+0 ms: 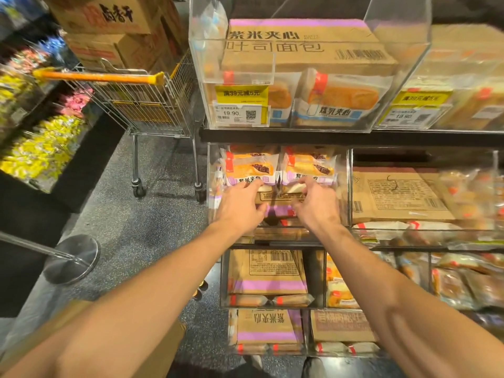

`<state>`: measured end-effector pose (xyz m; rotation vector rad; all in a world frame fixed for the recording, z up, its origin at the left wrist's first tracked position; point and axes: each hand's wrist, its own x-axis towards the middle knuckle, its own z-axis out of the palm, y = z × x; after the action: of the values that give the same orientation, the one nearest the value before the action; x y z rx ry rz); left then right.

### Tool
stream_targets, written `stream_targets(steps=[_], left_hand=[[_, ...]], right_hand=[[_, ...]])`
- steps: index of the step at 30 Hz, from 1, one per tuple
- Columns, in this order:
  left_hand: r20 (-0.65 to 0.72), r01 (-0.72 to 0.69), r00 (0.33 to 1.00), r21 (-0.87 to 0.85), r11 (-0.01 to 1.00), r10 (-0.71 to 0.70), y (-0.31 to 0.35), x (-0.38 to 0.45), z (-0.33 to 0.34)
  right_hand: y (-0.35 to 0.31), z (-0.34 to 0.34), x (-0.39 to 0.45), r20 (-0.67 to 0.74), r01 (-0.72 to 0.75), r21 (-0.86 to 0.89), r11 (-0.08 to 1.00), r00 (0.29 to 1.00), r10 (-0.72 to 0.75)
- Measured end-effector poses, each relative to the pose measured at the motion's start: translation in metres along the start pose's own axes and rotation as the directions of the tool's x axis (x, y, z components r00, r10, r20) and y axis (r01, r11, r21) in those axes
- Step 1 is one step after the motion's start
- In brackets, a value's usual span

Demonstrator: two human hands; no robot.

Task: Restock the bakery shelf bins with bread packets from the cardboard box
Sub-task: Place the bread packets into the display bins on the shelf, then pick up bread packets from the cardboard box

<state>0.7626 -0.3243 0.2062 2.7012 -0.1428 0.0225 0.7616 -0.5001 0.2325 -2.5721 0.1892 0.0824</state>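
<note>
Far left: bins of yellow and pink wrapped sweets (41, 151) are blurring along the aisle edge. Just right of them a wire shopping cart (152, 105) with an orange handle is standing on the speckled floor, stacked cartons (109, 28) behind it. Near left, a brown cardboard box (163, 347) is showing partly under your left forearm.

Centre: you are reaching both arms into the middle clear shelf bin (342, 192). Your left hand (240, 205) is curling its fingers on the lower edge of the left bread packet (249, 169). Your right hand (316, 203) is pinching the bottom edge of the right bread packet (308, 166). Both packets are standing upright side by side at the back of that bin, touching each other, above a flat cardboard sheet lying in the bin.

Above, the top bin (311, 77) is holding a carton and blue-labelled packets, with a yellow price tag (240, 105) on its front. Below, the lower bins (272, 279) are holding cartons and packets. Right: neighbouring bins (425, 197) are showing more cardboard and packets, blurred.
</note>
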Motion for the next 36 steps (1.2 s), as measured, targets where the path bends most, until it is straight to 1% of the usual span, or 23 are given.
stream_targets(steps=[5,8,10,12,16,18,21,24,25,27,30,33,36], left_hand=[[-0.002,-0.002,1.000,-0.005,1.000,0.002,0.002,-0.002,-0.002],[-0.013,-0.008,1.000,0.037,0.999,0.009,0.001,-0.006,-0.003],[-0.045,0.005,0.999,0.036,0.999,-0.003,0.001,-0.015,-0.006],[-0.114,-0.003,0.993,0.017,1.000,0.005,0.003,-0.032,-0.010],[-0.310,-0.034,0.950,0.007,0.999,0.035,0.000,-0.082,-0.013],[-0.376,0.010,0.926,-0.011,1.000,-0.013,-0.005,-0.117,-0.008],[-0.413,0.101,0.904,-0.047,0.994,-0.111,-0.018,-0.180,0.007],[-0.371,0.272,0.877,-0.143,0.952,-0.306,-0.034,-0.256,0.028],[-0.345,0.336,0.856,-0.195,0.922,-0.385,-0.041,-0.282,0.034],[-0.293,0.460,0.791,-0.292,0.839,-0.536,-0.060,-0.337,0.046],[-0.201,0.629,0.674,-0.349,0.695,-0.711,-0.091,-0.422,0.061],[-0.179,0.762,0.533,-0.322,0.562,-0.827,-0.126,-0.507,0.075],[-0.150,0.847,0.394,-0.324,0.421,-0.907,-0.162,-0.588,0.081]], right_hand=[[-0.004,0.002,0.003,0.013,-0.026,0.010,1.000,1.000,0.026],[-0.006,0.000,-0.006,-0.024,0.013,-0.027,1.000,1.000,-0.014],[-0.008,-0.001,-0.017,-0.045,0.049,-0.039,0.998,0.998,-0.051],[-0.009,0.001,-0.034,-0.059,0.112,-0.016,0.994,0.992,-0.112],[-0.009,0.014,-0.072,-0.096,0.343,-0.004,0.939,0.935,-0.342],[-0.009,0.023,-0.096,-0.100,0.458,-0.010,0.889,0.884,-0.456],[-0.004,0.046,-0.139,-0.100,0.581,-0.021,0.814,0.809,-0.580],[0.002,0.079,-0.190,0.041,0.633,0.034,0.773,0.772,-0.634],[0.003,0.091,-0.208,0.103,0.641,0.061,0.765,0.758,-0.644],[0.000,0.118,-0.245,0.214,0.662,0.097,0.743,0.715,-0.666],[-0.016,0.155,-0.304,0.382,0.689,0.122,0.715,0.632,-0.674],[-0.037,0.202,-0.360,0.542,0.706,0.135,0.695,0.534,-0.648],[-0.062,0.258,-0.419,0.634,0.745,0.154,0.649,0.429,-0.643]])
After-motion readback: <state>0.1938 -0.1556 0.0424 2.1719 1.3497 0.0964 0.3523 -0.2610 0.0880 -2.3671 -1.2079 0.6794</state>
